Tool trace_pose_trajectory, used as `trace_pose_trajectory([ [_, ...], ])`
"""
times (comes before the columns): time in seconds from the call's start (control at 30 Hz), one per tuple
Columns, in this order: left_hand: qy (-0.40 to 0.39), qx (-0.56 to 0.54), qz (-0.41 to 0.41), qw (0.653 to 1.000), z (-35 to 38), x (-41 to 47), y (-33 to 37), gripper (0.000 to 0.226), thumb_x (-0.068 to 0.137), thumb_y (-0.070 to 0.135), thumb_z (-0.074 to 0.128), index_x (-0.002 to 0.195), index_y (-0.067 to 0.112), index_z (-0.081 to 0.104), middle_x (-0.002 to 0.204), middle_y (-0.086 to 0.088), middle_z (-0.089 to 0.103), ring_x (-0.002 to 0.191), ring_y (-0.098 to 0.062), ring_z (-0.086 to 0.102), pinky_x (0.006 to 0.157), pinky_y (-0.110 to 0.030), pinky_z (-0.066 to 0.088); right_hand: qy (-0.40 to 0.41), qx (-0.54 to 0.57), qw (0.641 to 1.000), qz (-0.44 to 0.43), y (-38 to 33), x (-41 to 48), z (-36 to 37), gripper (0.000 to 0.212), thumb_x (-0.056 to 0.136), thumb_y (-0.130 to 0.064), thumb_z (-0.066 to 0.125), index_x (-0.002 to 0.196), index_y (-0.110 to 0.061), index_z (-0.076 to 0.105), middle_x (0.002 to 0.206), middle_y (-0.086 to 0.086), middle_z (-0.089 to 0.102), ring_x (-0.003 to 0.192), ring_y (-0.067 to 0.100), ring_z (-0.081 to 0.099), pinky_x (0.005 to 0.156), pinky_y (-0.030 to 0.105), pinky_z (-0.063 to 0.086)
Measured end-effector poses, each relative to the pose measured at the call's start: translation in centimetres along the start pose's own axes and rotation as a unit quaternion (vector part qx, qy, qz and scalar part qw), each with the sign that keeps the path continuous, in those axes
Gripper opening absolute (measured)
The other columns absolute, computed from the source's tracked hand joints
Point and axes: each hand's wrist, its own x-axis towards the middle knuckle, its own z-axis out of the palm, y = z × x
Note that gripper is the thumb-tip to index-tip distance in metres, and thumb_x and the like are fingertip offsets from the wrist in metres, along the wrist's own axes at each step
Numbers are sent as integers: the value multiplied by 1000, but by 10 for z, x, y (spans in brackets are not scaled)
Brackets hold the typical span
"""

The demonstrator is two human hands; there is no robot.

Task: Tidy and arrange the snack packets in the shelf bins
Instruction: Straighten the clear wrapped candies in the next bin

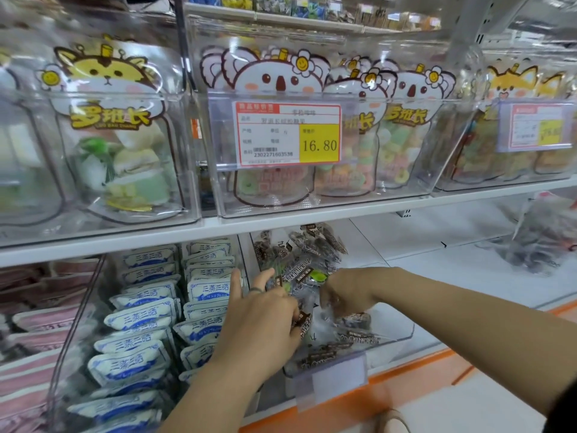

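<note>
Both my hands reach into a clear bin [402, 334] on the lower shelf that holds several dark brown snack packets [307, 254]. My left hand [262, 320] has its fingers curled on packets at the bin's left side, with the index finger and thumb lifted. My right hand [340, 295] grips a clump of the same dark packets, one with a green patch. Its fingertips are hidden among the wrappers. Left of this bin, blue-and-white packets [137, 320] stand in two neat rows.
The upper shelf carries clear bins of animal-shaped candy bags, a koala bag [278, 79] behind a 16.80 price tag [287, 134]. Pink packets [34, 320] fill the far-left lower bin. A loose bag of dark snacks [543, 239] lies on the white shelf at right.
</note>
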Motion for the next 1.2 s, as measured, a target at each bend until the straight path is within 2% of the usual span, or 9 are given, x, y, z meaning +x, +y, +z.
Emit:
trace_pose_trajectory([
  [0.13,10,-8,-10,1000,0,1,0,17,90,41,55,102,30,62,122,17,58,143,-11,14,113,-55,-10,-98,-19,995,-4,-1,-1,-10,39,91,-8,57,129,-15,56,119,4,61,108,22,55,80,28,40],
  [0.23,14,-15,-15,1000,1,3,1,16,90,38,56,103,31,62,121,17,60,144,-11,13,113,-54,-11,-168,9,986,3,1,5,-13,6,90,-19,60,96,-18,62,100,1,54,95,18,48,86,30,36],
  [0.3,12,-20,-18,1000,1,3,1,16,91,37,55,104,30,62,121,16,60,144,-11,12,114,-53,-11,-195,107,975,18,3,3,-16,16,92,-36,56,82,-24,60,94,-3,55,96,15,47,99,37,31],
  [0.4,6,-32,-14,999,1,5,0,13,91,36,55,101,31,63,122,16,60,144,-12,11,114,-51,-11,-128,162,978,42,5,5,-16,47,98,-47,38,115,-12,64,122,2,58,113,21,50,104,35,31],
  [0.6,-3,-41,-5,999,1,5,-1,8,90,37,56,95,33,61,121,19,59,143,-10,11,115,-50,-7,-41,184,981,46,8,36,6,34,97,-10,49,129,-4,55,138,3,52,108,19,59,80,25,49],
  [0.7,-8,-44,2,999,1,6,-2,3,90,35,56,92,33,57,122,19,58,144,-10,10,116,-51,-4,-14,261,964,56,11,39,14,33,96,-7,48,128,-6,57,128,2,57,87,10,54,58,14,41],
  [0.9,-31,-39,5,999,4,9,-4,6,88,35,59,94,33,58,122,20,58,143,-9,8,116,-50,-2,-40,358,930,70,18,43,18,26,93,-10,52,118,-10,60,89,10,54,52,11,33,50,24,27],
  [1.03,-31,-36,8,999,3,8,-5,8,88,36,59,95,33,59,120,23,58,143,-8,8,116,-49,-3,-38,358,928,91,14,49,17,29,90,-10,57,118,-1,60,93,17,54,53,12,35,51,25,30],
  [1.2,-21,-23,18,999,0,8,-5,18,88,37,56,105,37,50,125,22,54,142,-9,9,116,-50,1,-1,294,950,103,7,59,21,35,86,-25,66,111,-1,66,108,11,67,87,22,63,75,30,52],
])
